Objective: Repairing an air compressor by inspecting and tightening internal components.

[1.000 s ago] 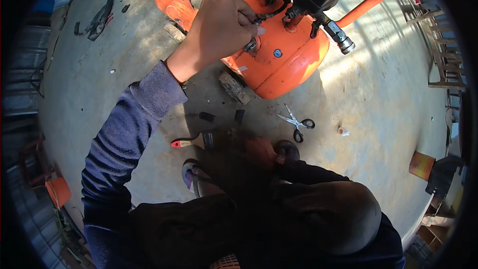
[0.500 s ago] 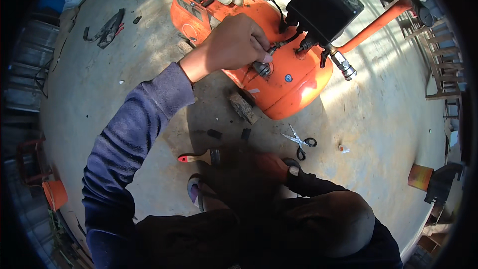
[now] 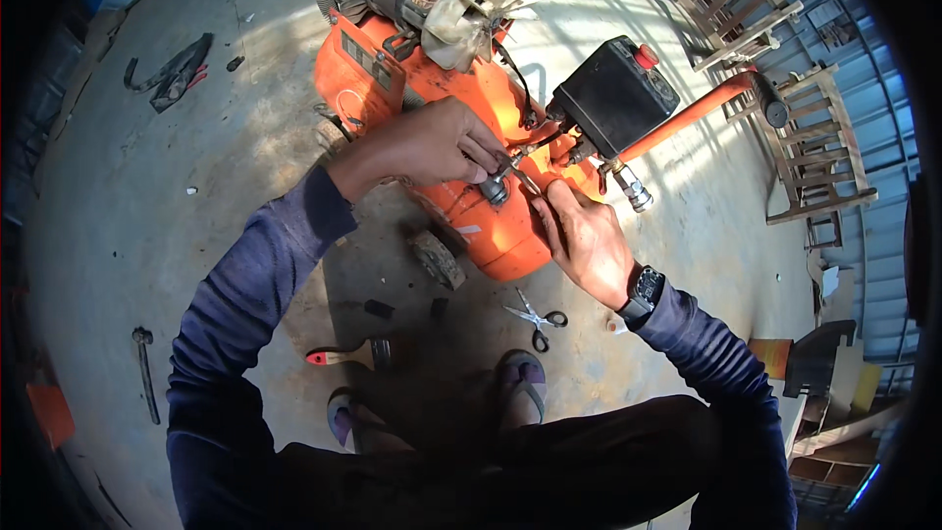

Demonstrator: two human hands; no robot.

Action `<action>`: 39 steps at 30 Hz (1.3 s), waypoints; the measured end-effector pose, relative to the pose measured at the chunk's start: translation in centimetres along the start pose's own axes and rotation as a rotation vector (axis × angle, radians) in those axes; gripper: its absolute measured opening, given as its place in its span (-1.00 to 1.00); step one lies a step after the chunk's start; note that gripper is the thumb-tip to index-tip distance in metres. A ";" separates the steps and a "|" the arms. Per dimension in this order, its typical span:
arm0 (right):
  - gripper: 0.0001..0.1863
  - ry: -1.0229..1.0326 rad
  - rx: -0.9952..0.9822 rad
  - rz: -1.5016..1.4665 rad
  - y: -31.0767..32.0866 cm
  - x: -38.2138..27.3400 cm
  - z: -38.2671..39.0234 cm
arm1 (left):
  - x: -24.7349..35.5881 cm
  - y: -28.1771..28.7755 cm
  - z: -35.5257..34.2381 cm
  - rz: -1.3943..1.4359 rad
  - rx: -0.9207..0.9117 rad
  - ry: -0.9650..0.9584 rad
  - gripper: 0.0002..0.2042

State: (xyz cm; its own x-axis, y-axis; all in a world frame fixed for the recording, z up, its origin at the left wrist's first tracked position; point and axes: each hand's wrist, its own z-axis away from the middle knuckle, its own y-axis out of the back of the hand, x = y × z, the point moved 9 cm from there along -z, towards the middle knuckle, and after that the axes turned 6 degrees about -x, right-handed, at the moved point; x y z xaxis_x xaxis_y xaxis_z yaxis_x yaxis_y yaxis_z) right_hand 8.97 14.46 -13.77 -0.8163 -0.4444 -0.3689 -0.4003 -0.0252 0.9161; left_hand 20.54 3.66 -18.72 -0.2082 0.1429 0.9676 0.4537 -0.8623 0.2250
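Observation:
My left hand point(image 3: 446, 147) is closed around a small metal fitting point(image 3: 506, 163) on top of the orange compressor tank point(image 3: 510, 253), just above a round metal valve body point(image 3: 494, 190). My right hand point(image 3: 589, 240) grips a slim metal tool point(image 3: 527, 180), probably a wrench, whose tip meets that fitting beside my left fingers. Exactly what lies under my left fingertips is partly hidden. A black switch box with a red knob point(image 3: 613, 93) sits just right of the work, with a silver coupler point(image 3: 636, 194) below it.
Behind are the motor and white fan point(image 3: 481, 10) and an orange handle point(image 3: 687, 118). On the concrete floor lie scissors point(image 3: 535, 319), a paintbrush point(image 3: 348, 353), a long metal tool point(image 3: 147, 373), a wooden block point(image 3: 432, 255) and dark straps point(image 3: 172, 69). Wooden frames point(image 3: 805, 137) stand at right.
My right hand has come up from the shadow near my legs to the fitting, holding the tool. My left hand stays at the fitting. The view now takes in more motor and fan.

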 end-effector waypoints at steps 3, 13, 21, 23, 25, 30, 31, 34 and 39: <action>-0.86 -0.021 -0.038 0.069 -0.5 0.1 -0.1 | 0.1 0.1 0.1 0.005 -0.007 -0.019 -0.63; -0.87 -0.117 -0.122 0.090 -1.3 -0.1 -0.8 | 0.3 0.5 -0.3 -0.100 -0.016 -0.062 -0.69; -0.86 -0.206 -0.326 0.168 1.0 -2.0 -2.4 | 0.6 0.3 0.1 -0.189 0.015 -0.059 -0.70; -0.88 -0.153 -0.322 0.223 1.8 -3.2 -3.7 | 1.3 1.0 0.9 -0.285 0.080 -0.061 -0.69; -0.91 -0.119 -0.367 0.332 1.9 -4.0 -4.7 | 1.7 2.1 1.8 -0.473 0.193 -0.007 -0.67; -0.92 0.078 -0.189 0.397 3.5 -6.9 -7.4 | 2.1 2.4 2.0 -0.491 0.195 -0.010 -0.64; -0.92 0.085 -0.162 0.368 4.0 -6.9 -7.4 | 2.2 2.3 2.0 -0.432 0.227 -0.048 -0.64; -0.92 0.109 -0.107 0.310 4.7 -6.3 -6.3 | 2.3 2.1 2.2 -0.317 0.300 -0.120 -0.64; -0.85 0.013 0.058 0.117 2.1 -3.2 -1.2 | 2.2 1.6 2.1 -0.230 0.327 -0.155 -0.70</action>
State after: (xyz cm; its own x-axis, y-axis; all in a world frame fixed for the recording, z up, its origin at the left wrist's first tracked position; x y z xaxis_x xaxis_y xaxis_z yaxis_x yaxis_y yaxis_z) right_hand 11.27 14.76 -10.46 -0.8535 -0.4529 -0.2576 -0.3263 0.0792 0.9420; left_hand 22.59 3.65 -15.98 -0.2148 0.4066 0.8880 0.6669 -0.6032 0.4375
